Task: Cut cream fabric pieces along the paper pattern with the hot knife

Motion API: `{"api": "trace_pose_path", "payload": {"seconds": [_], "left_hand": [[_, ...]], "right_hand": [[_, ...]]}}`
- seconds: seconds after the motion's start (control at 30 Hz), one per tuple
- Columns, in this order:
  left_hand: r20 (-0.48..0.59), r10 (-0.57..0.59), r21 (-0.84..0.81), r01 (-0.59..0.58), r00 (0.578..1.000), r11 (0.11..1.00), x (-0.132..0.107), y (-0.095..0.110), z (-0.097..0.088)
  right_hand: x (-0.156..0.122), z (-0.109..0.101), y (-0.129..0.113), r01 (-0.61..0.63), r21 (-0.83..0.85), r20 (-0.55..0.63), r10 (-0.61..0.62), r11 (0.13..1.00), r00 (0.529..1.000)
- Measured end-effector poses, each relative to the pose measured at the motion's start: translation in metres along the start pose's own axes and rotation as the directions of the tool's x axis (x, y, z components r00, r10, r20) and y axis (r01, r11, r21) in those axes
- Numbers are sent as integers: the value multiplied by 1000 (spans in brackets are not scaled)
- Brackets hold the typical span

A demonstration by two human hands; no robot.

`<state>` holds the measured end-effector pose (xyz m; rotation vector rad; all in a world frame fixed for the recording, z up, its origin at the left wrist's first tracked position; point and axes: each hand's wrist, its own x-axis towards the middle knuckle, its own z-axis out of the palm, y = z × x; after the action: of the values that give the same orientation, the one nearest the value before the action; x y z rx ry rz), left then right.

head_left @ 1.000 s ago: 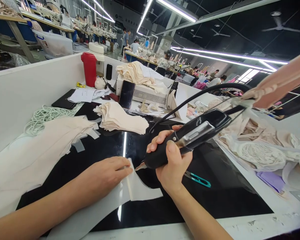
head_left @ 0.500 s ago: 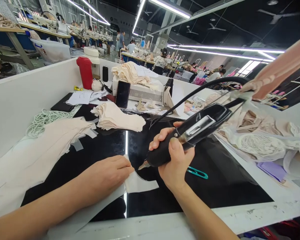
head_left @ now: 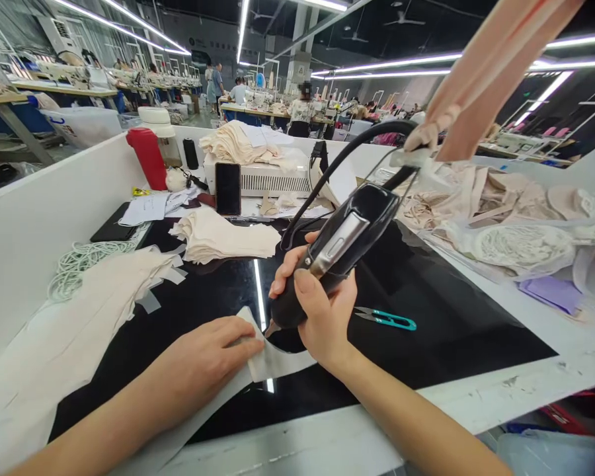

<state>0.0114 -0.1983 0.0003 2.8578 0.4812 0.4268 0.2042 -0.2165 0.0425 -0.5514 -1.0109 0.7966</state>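
My right hand is wrapped round a black corded handheld tool with a silver lever, its thumb near the lever's lower end. The tool slants down to the left, and its narrow tip is at the curved edge of a thin white fabric piece. Just left of that tip, my left hand lies with fingers together, gripping the fabric against the glossy black work surface. Part of the fabric is hidden beneath this hand. Teal thread snips lie to the right of my right hand.
Stacked cream fabric pieces lie ahead, with a longer pile at left beside pale green cord. A phone leans on a white vented box. A pink cloth strap suspends the tool. Lace garments cover the right.
My right hand has lowered the tool, bringing its tip to the fabric's edge by my left fingers. The tool stands steeper, and the snips are more exposed. The whole view has shifted slightly.
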Motion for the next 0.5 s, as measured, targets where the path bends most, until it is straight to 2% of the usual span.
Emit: {"api": "trace_pose_path", "payload": {"seconds": [0.3,0.5], "left_hand": [[-10,3,9,-3,1000,1000,-4,-1,-1],[12,-10,0,10,1000,1000,-5,-2,1]], "right_hand": [[0,3,3,-2,-33,-21,2,999,1000],[-2,-2,-4,12,-4,-7,-12,1000,1000]]}}
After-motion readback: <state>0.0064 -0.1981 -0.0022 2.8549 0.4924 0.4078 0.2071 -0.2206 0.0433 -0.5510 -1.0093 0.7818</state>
